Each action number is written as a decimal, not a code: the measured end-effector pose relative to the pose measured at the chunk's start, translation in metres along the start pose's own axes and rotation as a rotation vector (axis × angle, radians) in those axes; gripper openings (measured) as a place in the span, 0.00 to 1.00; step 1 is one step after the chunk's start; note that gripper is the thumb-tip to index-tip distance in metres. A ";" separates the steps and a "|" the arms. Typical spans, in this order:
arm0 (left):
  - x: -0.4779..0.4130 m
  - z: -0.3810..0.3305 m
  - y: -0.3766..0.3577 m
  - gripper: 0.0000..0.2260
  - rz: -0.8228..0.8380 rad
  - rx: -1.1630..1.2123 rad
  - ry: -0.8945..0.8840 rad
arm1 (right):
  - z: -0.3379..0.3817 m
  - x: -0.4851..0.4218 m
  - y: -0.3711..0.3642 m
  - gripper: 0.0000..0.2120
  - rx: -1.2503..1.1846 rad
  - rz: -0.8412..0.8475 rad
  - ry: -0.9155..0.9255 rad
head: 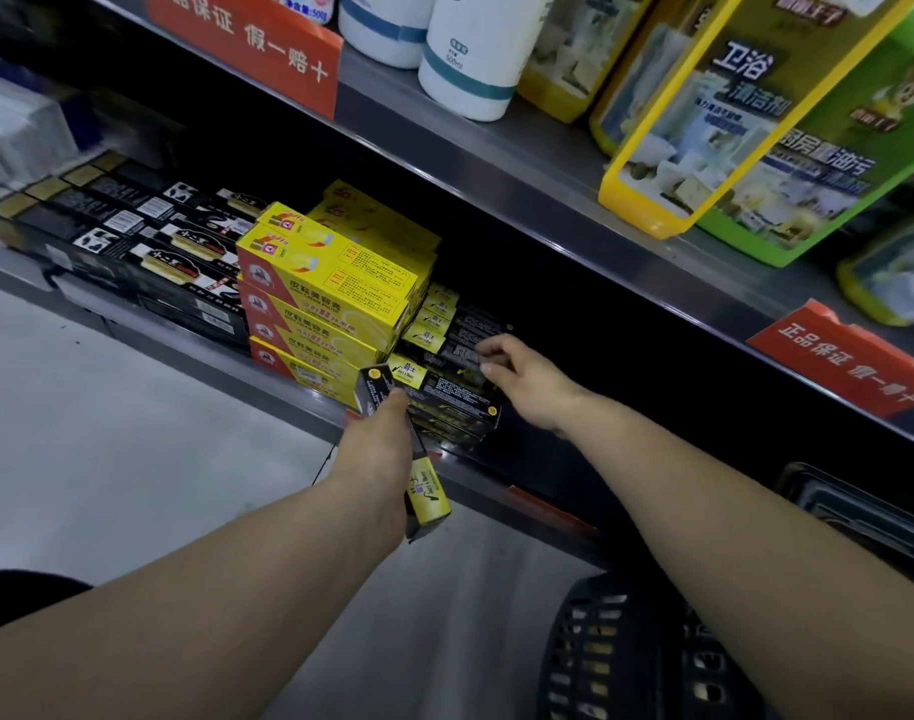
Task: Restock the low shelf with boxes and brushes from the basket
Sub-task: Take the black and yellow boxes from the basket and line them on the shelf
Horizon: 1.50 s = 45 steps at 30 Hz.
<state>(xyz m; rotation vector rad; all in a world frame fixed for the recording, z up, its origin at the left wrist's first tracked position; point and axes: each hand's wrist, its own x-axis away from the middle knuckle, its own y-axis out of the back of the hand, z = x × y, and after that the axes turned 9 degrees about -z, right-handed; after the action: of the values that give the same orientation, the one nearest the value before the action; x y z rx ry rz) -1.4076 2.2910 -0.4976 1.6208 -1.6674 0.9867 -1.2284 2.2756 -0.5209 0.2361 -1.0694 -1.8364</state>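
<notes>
Left hand (387,449) grips one black, yellow-ended box (428,498); right hand (527,392) touches black stack (454,407) at 1 o'clock, grip unclear tbh, four yellow boxes (330,288) beside.

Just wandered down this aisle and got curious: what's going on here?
A person is restocking the low shelf. The left hand grips a black-and-yellow box at the shelf edge, while the right hand touches the stack of matching black boxes already shelved beside the yellow boxes. The basket sits below, to the right.
</notes>
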 end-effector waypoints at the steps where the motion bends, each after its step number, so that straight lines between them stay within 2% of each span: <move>1: -0.001 0.000 0.000 0.22 0.000 -0.006 -0.004 | -0.001 0.001 -0.001 0.16 0.017 0.038 0.011; 3: -0.003 0.000 -0.001 0.22 -0.005 -0.014 -0.003 | -0.003 0.001 -0.002 0.21 0.040 0.103 0.023; 7: -0.004 0.001 -0.004 0.19 -0.022 -0.051 -0.004 | -0.005 0.002 -0.004 0.39 0.196 0.196 0.061; 13: -0.003 0.001 -0.005 0.17 -0.008 -0.105 -0.035 | -0.005 0.002 -0.006 0.35 0.198 0.182 0.077; 15: -0.001 0.000 -0.004 0.16 0.007 -0.109 -0.056 | 0.001 0.004 -0.001 0.36 0.269 0.185 0.104; 19: 0.003 -0.002 -0.004 0.14 0.039 -0.172 -0.088 | 0.030 0.023 0.015 0.39 0.403 0.043 0.431; 21: 0.003 -0.004 -0.004 0.14 0.072 -0.219 -0.102 | 0.043 0.035 0.017 0.41 0.393 0.085 0.577; 23: 0.002 -0.009 -0.004 0.15 0.116 -0.249 -0.127 | 0.050 0.041 0.019 0.33 0.386 0.121 0.620; 26: 0.002 -0.022 -0.007 0.12 0.128 -0.308 -0.252 | 0.047 0.037 0.032 0.19 0.328 0.052 0.581; 28: 0.001 -0.028 -0.008 0.08 0.065 -0.303 -0.333 | 0.036 0.032 0.044 0.18 0.257 0.065 0.450; 31: -0.002 -0.026 -0.008 0.06 0.061 -0.311 -0.301 | 0.014 0.024 0.054 0.15 0.252 -0.015 0.276; 33: -0.002 -0.021 -0.008 0.11 0.103 -0.377 -0.270 | 0.002 0.013 0.052 0.16 0.361 -0.127 0.222; 35: -0.003 -0.017 -0.009 0.15 0.121 -0.450 -0.271 | -0.002 0.000 0.046 0.20 0.419 -0.162 0.172; 39: -0.004 -0.011 -0.011 0.15 0.179 -0.548 -0.214 | 0.000 -0.023 0.021 0.19 0.464 -0.020 0.157; 42: -0.005 -0.007 -0.015 0.16 0.190 -0.601 -0.191 | -0.001 -0.029 0.004 0.21 0.412 0.093 0.124; 45: -0.008 -0.004 -0.020 0.18 0.186 -0.602 -0.209 | -0.005 -0.027 0.003 0.23 0.329 0.110 0.106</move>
<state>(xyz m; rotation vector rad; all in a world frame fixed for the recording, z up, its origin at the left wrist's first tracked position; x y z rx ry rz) -1.3874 2.2997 -0.5001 1.2048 -2.0328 0.3357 -1.2091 2.2943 -0.5293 0.4547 -1.2802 -1.5275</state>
